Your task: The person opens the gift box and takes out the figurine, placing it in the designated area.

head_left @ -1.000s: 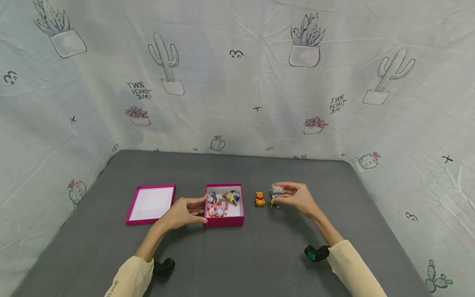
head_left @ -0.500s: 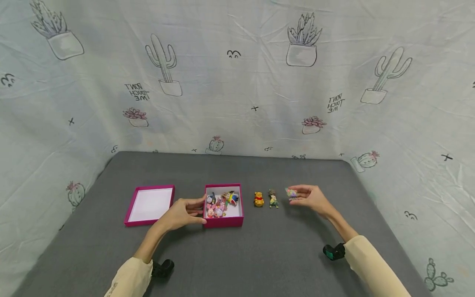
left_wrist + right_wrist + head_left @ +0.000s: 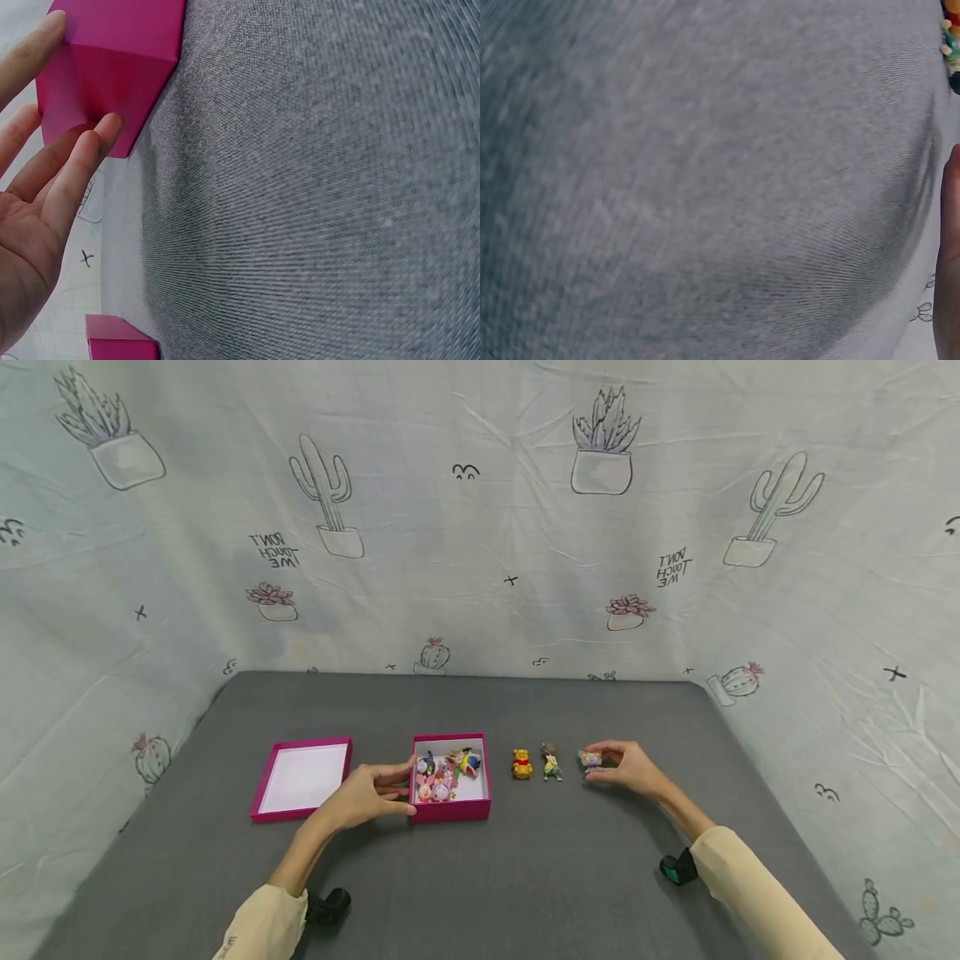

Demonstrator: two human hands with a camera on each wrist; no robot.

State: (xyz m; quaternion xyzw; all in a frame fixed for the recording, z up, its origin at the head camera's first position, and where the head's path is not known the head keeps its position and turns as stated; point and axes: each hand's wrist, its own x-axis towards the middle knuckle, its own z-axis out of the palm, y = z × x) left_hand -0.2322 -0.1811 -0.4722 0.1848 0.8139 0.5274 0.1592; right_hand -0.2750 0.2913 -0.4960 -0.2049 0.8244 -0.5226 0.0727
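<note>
In the head view, my left hand [image 3: 363,797] rests against the left side of a magenta box [image 3: 450,811]. Its thumb lies at the box's front corner, and the fingers [image 3: 71,172] touch the side wall in the left wrist view. Several small figurines [image 3: 441,789] lie inside the box. On the right, my right hand [image 3: 626,766] pinches a pastel-coloured figurine [image 3: 591,761] between thumb and fingers, low at the table surface. Left of it are a green-and-yellow figurine [image 3: 551,763] and a yellow bear figurine in a red shirt [image 3: 522,764], side by side.
A magenta lid [image 3: 303,779] with a white inside lies to the left of the box. The grey table [image 3: 480,893] ends at the back against a pale curtain [image 3: 420,552] printed with cacti.
My right hand has carried the pastel figurine from beside the green-and-yellow one further right, then lowered it to the table. The left hand stays at the box.
</note>
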